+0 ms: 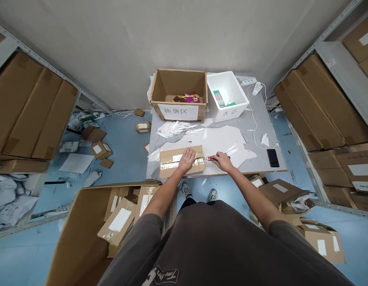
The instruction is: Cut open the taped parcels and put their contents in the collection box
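A flat cardboard box (169, 169) with shiny clear tape and a white label lies at the near left part of the table. My left hand (186, 159) rests flat on its top with the fingers stretched out. In my right hand (222, 161) is a utility knife (210, 159) with a red and black handle. Its tip points left and meets the right end of the box, by the taped seam. Whether the blade is inside the tape I cannot tell.
Behind stand an open carton (178, 89) and a white foam box (227, 95), both holding small packages. Torn paper (172, 129), a phone (272, 158) and a power strip (248, 82) lie on the table (261, 127). A large carton (70, 234) of parcels stands at my left.
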The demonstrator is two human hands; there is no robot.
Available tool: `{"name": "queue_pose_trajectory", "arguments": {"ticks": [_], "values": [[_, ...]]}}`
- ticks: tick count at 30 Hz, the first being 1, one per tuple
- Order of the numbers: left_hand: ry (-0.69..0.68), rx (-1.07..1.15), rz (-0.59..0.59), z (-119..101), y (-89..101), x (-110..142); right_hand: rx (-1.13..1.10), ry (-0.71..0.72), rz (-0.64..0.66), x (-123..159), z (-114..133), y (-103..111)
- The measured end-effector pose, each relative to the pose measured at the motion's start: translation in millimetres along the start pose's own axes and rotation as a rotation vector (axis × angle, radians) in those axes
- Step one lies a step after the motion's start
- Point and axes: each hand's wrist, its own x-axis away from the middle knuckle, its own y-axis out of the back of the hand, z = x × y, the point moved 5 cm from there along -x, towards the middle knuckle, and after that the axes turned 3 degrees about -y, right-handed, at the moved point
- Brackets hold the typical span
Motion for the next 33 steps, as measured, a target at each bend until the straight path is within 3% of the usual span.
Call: {"name": "queue_pose_trajectory", "arguments": {"ticks": [12, 18, 21, 24, 26, 28, 30, 33], "values": [[0.011, -0.008, -0.015, -1, -0.1, 3, -0.008, -0.011, 0.008, -11, -4, 2], [0.010, -0.018, -0.028, -2, -0.3, 4, -0.037, -0.066, 0.038, -14, -22, 12], [0.010, -0.009, -0.047, -3, 5.4, 4, -0.182, -0.196, -0.009, 1, -34, 11], [-0.020, 0.018, -0.028, 3, 20.4, 6, -0.486, -0.471, -0.084, 26, -33, -8], [-0.033, 0.020, -0.019, 16, 36.6, 13, -0.685, -0.650, -0.104, 41, -16, -32], [0.017, 0.001, -0.042, 41, 55.5, 25, -0.864, -0.698, -0.108, 48, 16, -60], [0.142, -0.018, -0.058, 74, 70.9, 42, -0.979, -0.737, -0.127, 47, 48, -85], [0.309, 0.012, -0.005, 116, 76.4, 69, -1.060, -0.859, -0.285, 35, 75, -101]]}}
